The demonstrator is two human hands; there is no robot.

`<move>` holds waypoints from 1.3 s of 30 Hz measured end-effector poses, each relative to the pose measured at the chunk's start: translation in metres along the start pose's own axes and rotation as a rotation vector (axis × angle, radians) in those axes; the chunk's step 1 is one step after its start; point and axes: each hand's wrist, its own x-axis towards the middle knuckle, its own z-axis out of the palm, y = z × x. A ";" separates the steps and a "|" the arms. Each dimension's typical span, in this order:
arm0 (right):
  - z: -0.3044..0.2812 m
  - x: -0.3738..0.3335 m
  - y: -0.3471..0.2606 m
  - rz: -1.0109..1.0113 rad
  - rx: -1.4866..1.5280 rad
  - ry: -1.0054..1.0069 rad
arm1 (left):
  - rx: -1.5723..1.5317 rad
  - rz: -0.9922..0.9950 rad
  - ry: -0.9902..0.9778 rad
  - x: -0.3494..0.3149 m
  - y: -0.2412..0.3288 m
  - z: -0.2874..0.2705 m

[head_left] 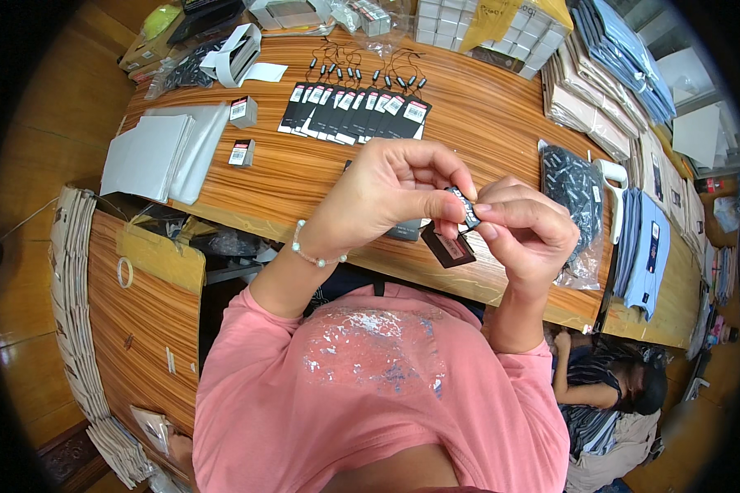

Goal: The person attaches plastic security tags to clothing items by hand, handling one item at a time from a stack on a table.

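Close above the table's near edge, my left hand [403, 185] and my right hand [530, 226] meet, thumbs and forefingers closed in a pinch. Between them they grip a small black tag seal [464, 207] with white marks. Just below it hangs a dark brown-black hang tag [448, 248], whose link to the seal is partly hidden by my fingers. Behind my left wrist a dark flat item [404, 232] lies on the table, mostly covered. Beyond my hands, several black-and-white hang tags [355, 111] lie overlapped in a row, their cords and small seals [386, 80] pointing away.
Two small label stacks [240, 154] stand left of the tags, near clear plastic sleeves [160, 152]. A bag of black seals [569, 197] lies right, beside a white handle-shaped object [612, 185]. Folded shirts [645, 255] and white boxes [485, 37] line the edges. Another person [604, 382] is lower right.
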 end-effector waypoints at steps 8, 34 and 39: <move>0.003 -0.003 0.002 -0.037 0.014 0.045 | -0.004 0.007 0.002 -0.001 -0.001 0.003; -0.002 -0.001 0.011 0.564 0.352 -0.026 | 0.815 0.416 0.030 0.004 0.006 -0.004; -0.006 0.014 0.030 0.614 0.456 -0.071 | 0.807 0.510 0.125 0.022 0.005 -0.022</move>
